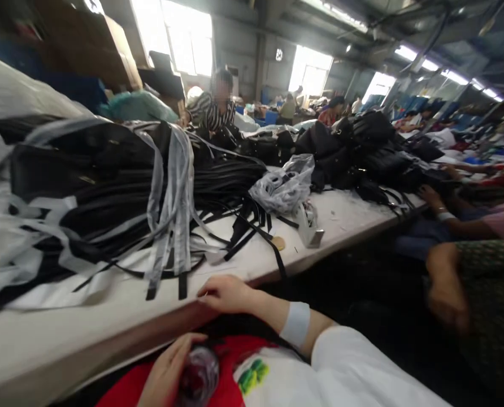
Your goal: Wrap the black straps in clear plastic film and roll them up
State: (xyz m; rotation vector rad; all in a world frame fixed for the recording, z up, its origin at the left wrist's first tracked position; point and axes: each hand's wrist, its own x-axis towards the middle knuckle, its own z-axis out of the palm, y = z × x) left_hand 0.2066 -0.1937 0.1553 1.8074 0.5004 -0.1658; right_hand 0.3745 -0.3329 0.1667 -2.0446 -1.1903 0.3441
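Note:
My right hand (226, 294) rests at the front edge of the white table (108, 316), fingers curled together near the ends of grey and black straps (171, 209); what it pinches, if anything, is too small to make out. A pale band circles that wrist. My left hand (167, 373) lies in my lap over a dark rounded object (201, 373), fingers bent around it, against red and white clothing.
A big heap of black straps and bags (108, 175) covers the table. A clear plastic bag (283, 183) and a small metal piece (315, 237) lie further along. Co-workers' arms (447, 215) reach in at the right; a seated person (212, 107) faces me across the table.

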